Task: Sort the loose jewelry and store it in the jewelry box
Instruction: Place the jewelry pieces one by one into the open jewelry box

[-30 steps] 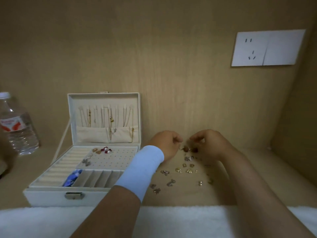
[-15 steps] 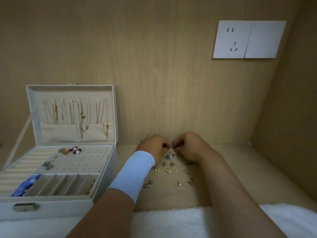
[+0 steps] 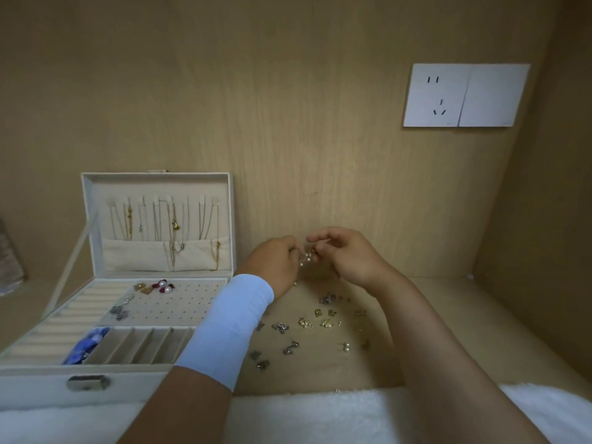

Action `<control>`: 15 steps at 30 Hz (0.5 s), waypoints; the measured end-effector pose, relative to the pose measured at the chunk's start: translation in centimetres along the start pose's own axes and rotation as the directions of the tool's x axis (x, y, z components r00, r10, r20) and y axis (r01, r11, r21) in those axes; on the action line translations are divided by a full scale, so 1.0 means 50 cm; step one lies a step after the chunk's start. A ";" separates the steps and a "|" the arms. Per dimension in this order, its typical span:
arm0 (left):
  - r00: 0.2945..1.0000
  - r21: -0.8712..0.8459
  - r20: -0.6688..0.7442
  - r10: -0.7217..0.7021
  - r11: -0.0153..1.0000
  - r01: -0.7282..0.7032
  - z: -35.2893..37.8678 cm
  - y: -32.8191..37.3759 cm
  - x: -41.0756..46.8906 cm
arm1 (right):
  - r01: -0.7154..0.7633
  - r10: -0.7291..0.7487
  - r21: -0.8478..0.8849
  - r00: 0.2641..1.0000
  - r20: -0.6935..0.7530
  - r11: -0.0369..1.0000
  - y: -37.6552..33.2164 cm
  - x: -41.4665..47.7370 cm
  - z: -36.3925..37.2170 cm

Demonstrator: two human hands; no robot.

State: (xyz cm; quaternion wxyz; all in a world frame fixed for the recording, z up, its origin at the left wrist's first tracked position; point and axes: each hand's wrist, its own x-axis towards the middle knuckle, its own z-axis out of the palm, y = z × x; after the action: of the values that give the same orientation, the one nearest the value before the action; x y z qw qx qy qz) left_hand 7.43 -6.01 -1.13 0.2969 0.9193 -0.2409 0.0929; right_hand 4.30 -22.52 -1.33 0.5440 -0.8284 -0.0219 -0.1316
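Two hands pinch one small pearl-and-gold earring point(image 3: 308, 256) between curled fingertips, the left hand point(image 3: 275, 264) and right hand point(image 3: 349, 257) meeting above the loose earrings point(image 3: 320, 322). The open jewelry box point(image 3: 144, 387) lies leftward, its perforated panel point(image 3: 185, 302) nearest the left hand, which should probably carry it.

cream jewelry box point(image 3: 96, 384), pale-blue wristband point(image 3: 230, 328)

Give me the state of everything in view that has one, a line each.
White hinged jewelry box, open, lid upright.
Thin gold and silver necklaces, hanging inside the lid.
Small pearl-and-gold earring, in the air, pinched between both hands.
Left hand, pinching the earring.
Right hand, pinching the earring.
Loose small metal earrings, scattered on the wooden surface.
White wall socket, nothing plugged in.
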 end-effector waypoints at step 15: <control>0.976 -0.200 -0.168 -0.140 0.974 0.105 -0.254 -0.205 -0.223 | 0.309 -0.249 -0.212 0.931 0.268 0.927 -0.170 -0.062 0.158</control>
State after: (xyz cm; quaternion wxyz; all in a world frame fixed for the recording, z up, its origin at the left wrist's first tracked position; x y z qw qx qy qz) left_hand 2.52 13.04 0.48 0.4093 0.8876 -0.1633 0.1339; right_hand 1.31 -11.56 2.56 0.4038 -0.8885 -0.1881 -0.1105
